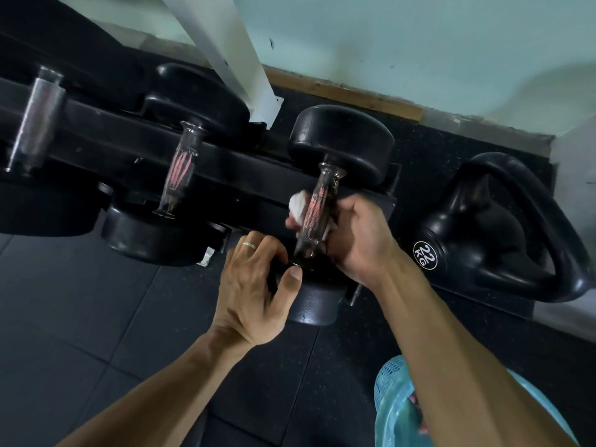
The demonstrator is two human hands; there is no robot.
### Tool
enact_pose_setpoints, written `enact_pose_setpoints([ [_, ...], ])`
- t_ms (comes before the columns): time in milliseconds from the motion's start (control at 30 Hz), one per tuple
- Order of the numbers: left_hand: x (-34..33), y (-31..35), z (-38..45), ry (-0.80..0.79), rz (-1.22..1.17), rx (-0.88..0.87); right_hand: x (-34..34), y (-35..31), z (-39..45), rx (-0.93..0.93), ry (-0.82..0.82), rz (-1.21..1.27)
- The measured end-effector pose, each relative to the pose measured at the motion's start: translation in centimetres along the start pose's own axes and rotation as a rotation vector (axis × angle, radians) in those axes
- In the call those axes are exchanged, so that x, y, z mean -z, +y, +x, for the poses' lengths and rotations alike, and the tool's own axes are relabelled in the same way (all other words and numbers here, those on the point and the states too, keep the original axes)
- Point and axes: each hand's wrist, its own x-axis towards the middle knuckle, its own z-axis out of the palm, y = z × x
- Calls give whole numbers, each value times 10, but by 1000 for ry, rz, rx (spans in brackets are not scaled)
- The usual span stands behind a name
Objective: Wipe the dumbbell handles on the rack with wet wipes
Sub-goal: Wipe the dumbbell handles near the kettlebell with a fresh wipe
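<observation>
Three dumbbells on black rack (225, 162), right hand (358, 237) clenching white wet wipe (298, 206) around handle (317, 211) of rightmost dumbbell (338, 150), left hand (254, 285) gripping its near head, one 22 kg kettlebell (490, 233) right of rack, one blue basket (393, 408) below.

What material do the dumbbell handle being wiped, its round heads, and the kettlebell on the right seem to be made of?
Dumbbell handle: probably chromed steel, as it is shiny, with reddish marks on its middle part. Far head: black and matte with a slightly pebbled surface, possibly rubber-coated or painted iron. Kettlebell: smooth, glossy black, likely a vinyl or painted coat over metal; I cannot tell which.
</observation>
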Motion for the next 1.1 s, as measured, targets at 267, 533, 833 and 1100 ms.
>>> enact_pose_setpoints([
  [267, 2, 1, 0, -65, 2, 40, -6, 18, -48, 127, 552, -923],
  [533, 22, 6, 12, -366, -58, 100, -61, 39, -87, 382, 797, -752],
  [833, 72, 16, 70, -740, -596, 136, -88, 40, -80, 406, 851, -581],
  [1100, 46, -3, 101, -324, -644, 666, -79, 65, -74, 333, 1066, -590],
])
